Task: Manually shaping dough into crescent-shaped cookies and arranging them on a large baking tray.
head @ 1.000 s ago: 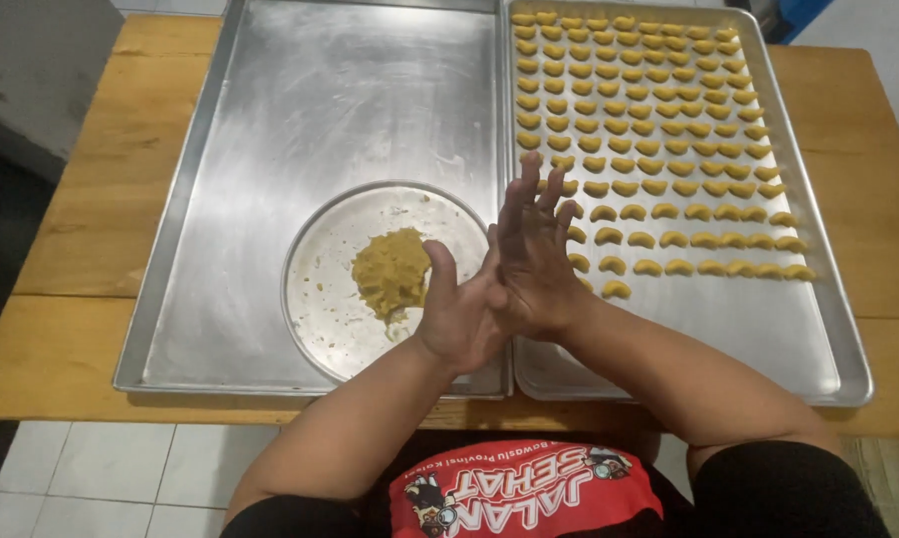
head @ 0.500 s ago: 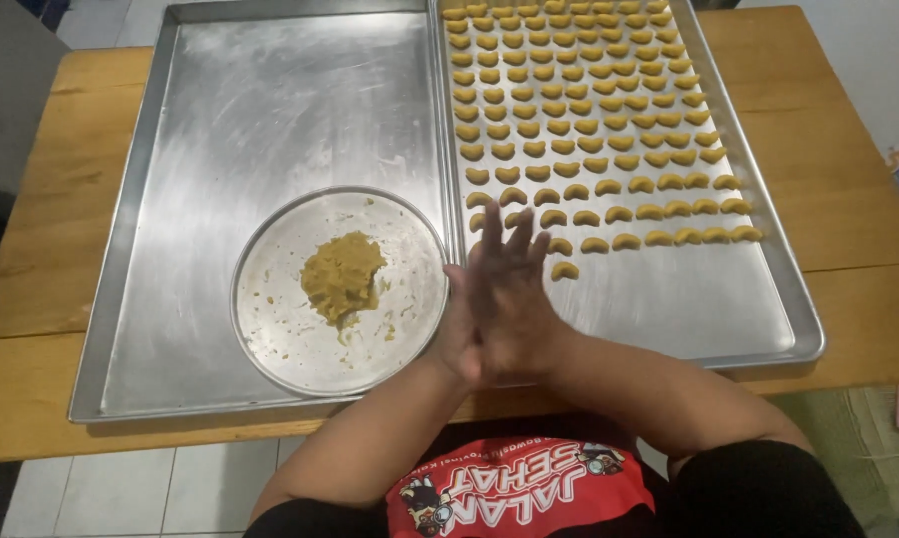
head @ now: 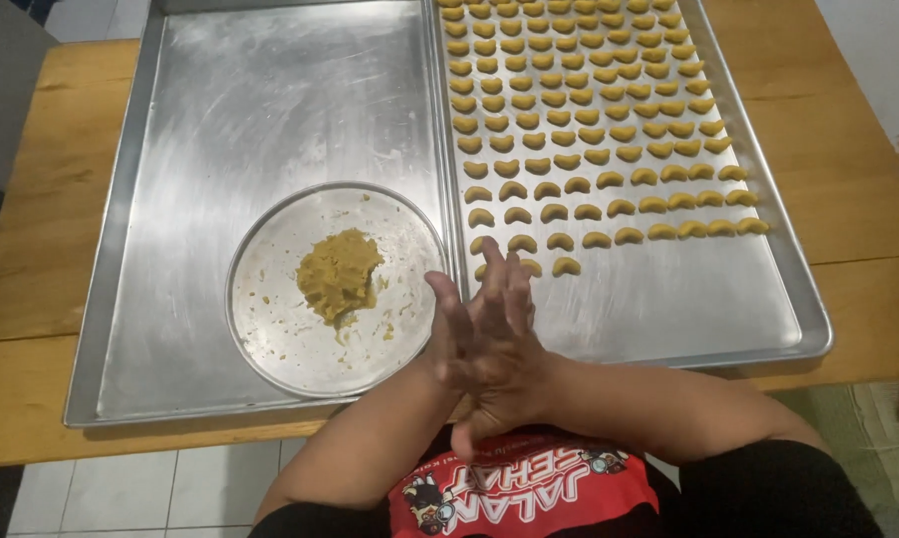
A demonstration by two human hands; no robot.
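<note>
My left hand (head: 446,321) and my right hand (head: 506,324) are pressed flat together, palm to palm, fingers straight and pointing away from me. They hover over the seam between two metal trays, near the front edge. Anything between the palms is hidden. Just left of them a round metal plate (head: 270,361) holds a lump of yellow-brown dough (head: 338,275) and crumbs. Right beyond my fingertips lie the nearest crescent-shaped dough pieces (head: 566,266).
The left tray (head: 250,110) holds only the plate. The right tray (head: 668,309) carries several rows of small crescents (head: 589,130) across its far part; its near strip is bare metal. Both trays sit on a wooden table (head: 848,189), above a tiled floor.
My hands have slid against each other and drawn back towards me, now closer to the trays' front edge. The camera view has shifted, so the trays sit differently in the picture.
</note>
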